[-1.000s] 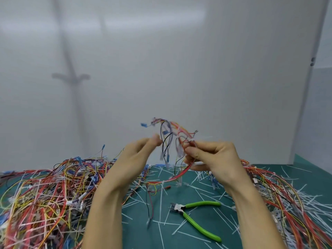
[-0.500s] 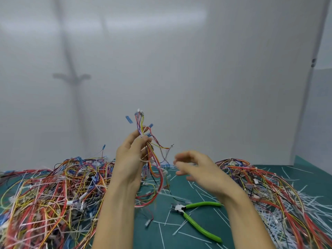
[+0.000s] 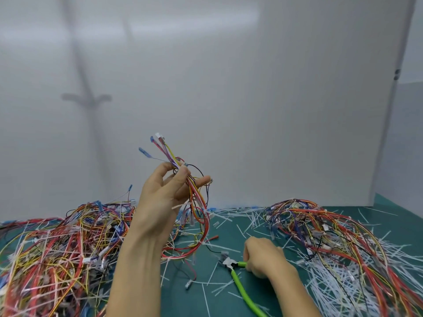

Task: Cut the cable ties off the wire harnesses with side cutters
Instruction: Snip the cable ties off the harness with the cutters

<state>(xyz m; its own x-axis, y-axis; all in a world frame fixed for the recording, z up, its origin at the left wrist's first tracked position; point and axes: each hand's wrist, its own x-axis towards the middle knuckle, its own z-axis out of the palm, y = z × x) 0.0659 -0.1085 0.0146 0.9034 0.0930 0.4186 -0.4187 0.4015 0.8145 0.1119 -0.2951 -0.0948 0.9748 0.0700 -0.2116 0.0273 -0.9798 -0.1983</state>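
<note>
The harness (image 3: 197, 203) was held up at frame centre in the left hand's (image 3: 160, 202) closed grip, while the right hand (image 3: 263, 259) had been dropped from it to the cutters (image 3: 238, 282) on the counter (image 3: 178, 303) at lower right, its grip curled on a handle, so cutting could be begun.
</note>
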